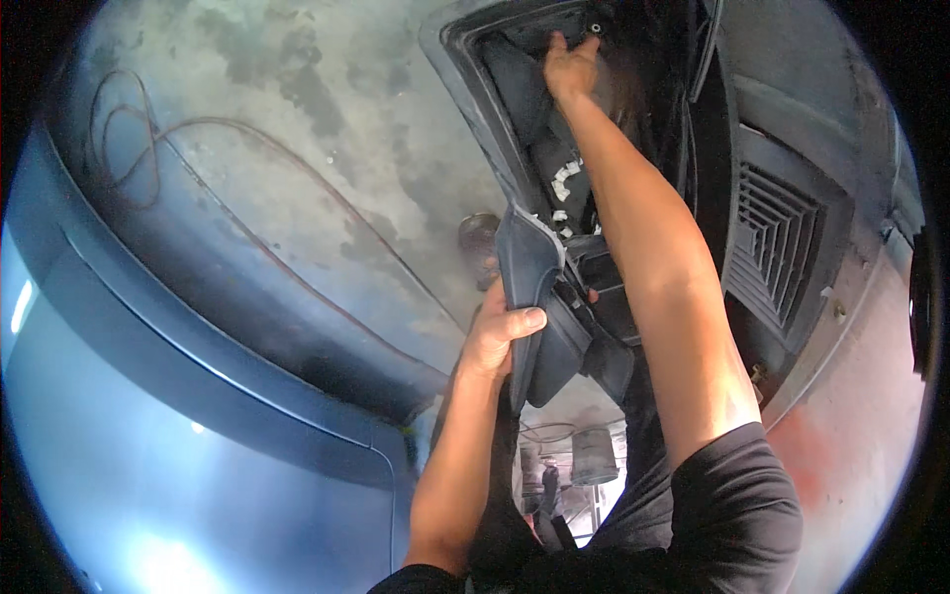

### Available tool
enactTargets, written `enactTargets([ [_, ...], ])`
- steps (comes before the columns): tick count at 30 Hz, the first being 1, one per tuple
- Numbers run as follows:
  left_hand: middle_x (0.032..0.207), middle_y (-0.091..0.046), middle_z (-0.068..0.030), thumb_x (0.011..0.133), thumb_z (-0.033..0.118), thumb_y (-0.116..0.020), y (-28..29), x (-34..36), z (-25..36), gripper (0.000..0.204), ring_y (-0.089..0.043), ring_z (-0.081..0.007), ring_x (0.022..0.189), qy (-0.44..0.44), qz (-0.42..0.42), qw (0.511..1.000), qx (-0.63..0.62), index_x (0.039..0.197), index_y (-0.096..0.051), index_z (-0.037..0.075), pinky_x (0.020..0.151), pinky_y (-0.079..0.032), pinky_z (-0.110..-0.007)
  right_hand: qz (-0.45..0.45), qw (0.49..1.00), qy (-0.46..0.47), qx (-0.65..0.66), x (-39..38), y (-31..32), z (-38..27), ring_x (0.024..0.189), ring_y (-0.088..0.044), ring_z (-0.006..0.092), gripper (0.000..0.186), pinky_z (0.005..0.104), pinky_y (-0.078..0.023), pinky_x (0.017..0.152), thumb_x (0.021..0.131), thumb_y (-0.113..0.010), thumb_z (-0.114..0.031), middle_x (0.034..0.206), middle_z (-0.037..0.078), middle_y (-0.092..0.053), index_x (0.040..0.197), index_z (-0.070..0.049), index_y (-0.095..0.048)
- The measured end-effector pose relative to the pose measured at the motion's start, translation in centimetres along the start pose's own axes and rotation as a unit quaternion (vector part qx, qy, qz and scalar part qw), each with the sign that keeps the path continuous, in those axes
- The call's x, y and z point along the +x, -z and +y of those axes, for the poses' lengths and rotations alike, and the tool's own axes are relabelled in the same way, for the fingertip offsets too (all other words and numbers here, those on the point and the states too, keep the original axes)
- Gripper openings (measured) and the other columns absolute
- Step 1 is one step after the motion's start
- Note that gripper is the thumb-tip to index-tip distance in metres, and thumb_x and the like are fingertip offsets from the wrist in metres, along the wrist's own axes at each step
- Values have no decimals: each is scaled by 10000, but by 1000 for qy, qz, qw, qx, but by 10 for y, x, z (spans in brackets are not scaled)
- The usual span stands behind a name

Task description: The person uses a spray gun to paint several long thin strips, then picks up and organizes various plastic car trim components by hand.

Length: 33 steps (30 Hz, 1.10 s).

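Stained floor spreads left of the dark panel, its near edge clamped by the left hand, while the right hand, fingers parted, works its far end, white pieces already inside, seemingly unfinished.

The left hand is gripping a dark grey plastic panel while the right hand is reaching over a dark moulding.
The right fingers are spreading near a small round fitting; white pieces are lying nearer the person, and a hose is curling across the floor beside a blue car panel.
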State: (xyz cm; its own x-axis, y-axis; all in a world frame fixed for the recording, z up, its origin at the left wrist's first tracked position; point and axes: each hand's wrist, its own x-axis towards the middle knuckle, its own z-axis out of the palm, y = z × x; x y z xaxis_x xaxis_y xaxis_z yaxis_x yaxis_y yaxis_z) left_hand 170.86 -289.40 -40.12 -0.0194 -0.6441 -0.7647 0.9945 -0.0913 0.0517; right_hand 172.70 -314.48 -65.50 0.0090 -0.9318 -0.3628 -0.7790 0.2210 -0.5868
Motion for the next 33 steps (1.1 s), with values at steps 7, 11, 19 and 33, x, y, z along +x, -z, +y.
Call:
enactTargets([
  [7, 1178, -595, -269, 640, 282, -793, -2, -7, -1, 703, -640, -453, 1102, 3, -3, 1000, -2, 1243, -506, 60, 917, -553, -528, -23, 984, 138, 108, 0, 6, 46, 1059, -606, 523, 596, 511, -464, 959, 924, -635, -338, 1131, 330, -634, 1331, 22, -392],
  [11, 1161, -604, -246, 638, 287, -797, 5, -4, -2, 695, -643, -443, 1108, 1, -3, 1000, 4, 1233, -517, 63, 910, -561, -519, -48, 982, 132, 123, -18, 14, 36, 1096, -591, 507, 569, 495, -452, 966, 937, -642, -345, 1164, 344, -606, 1280, 45, -409],
  [19, 1137, -613, -215, 639, 292, -800, 0, -6, 3, 682, -651, -437, 1103, -18, -7, 1000, 10, 1223, -528, 67, 905, -570, -503, 31, 990, 133, 32, -38, 6, 23, 1045, -595, 536, 565, 534, -461, 920, 964, -605, -377, 1131, 354, -618, 1282, 37, -390],
  [33, 1113, -652, -234, 671, 245, -798, 1, -24, -8, 673, -672, -415, 1064, -52, -36, 998, -31, 1241, -523, 13, 911, -578, -516, -364, 914, -96, 148, -60, 177, 66, 882, -665, 204, 421, 327, -536, 791, 962, -638, -323, 1049, 108, -683, 1225, 0, -576],
])
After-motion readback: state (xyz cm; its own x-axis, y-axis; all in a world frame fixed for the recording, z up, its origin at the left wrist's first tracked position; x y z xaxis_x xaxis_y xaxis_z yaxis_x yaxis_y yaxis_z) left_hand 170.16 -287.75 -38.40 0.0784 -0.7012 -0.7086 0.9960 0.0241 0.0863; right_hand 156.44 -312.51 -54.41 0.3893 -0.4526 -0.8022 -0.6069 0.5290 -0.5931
